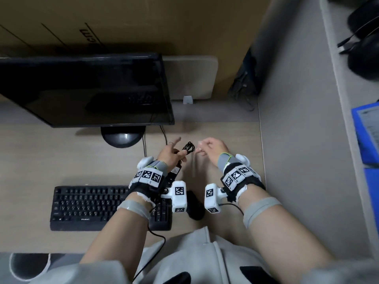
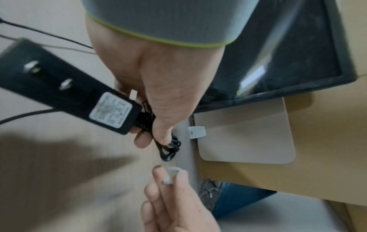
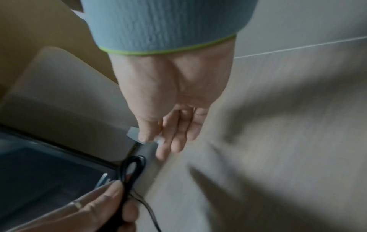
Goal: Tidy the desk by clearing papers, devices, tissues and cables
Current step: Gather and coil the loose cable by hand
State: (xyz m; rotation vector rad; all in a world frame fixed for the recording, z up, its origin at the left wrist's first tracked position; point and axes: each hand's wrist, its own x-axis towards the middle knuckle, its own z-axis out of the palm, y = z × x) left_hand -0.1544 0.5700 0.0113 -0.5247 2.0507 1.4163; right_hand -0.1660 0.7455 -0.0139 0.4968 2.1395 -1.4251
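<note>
Cable (image 1: pixel 189 147), black and wound into a small bundle, is held above the desk (image 1: pixel 225 140) near its far edge, pinched between thumb and curled fingers of the left hand (image 1: pixel 171 153); the same hand carries the black power adapter (image 2: pixel 65 87) the cable belongs to, its two prongs and white label showing in the left wrist view. Just beside it, apart from the bundle, the right hand (image 1: pixel 211 149) hovers with thumb and fingertips drawn narrow around a small pale clip-like piece (image 2: pixel 171 175), too blurred to identify. The desk is pale wood-grain, closed in at its right edge by a grey partition (image 1: pixel 297 140) and at its far edge by a low beige panel (image 1: pixel 190 76) with a small white clip (image 1: pixel 187 99) at its base. Open surface lies between the hands and the partition and along the far right corner. A black monitor (image 1: pixel 86 89) on a round stand (image 1: pixel 122 137) fills the far left side, with thin dark wires (image 1: pixel 144 146) trailing from behind it toward the left hand. A black keyboard (image 1: pixel 88 208) sits at the near edge under the left forearm, a black mouse (image 1: pixel 194 206) just beside it. Blue folders (image 1: pixel 367 136) with papers rest beyond the partition on the right, dark headphones (image 1: pixel 365 37) farther back.
</note>
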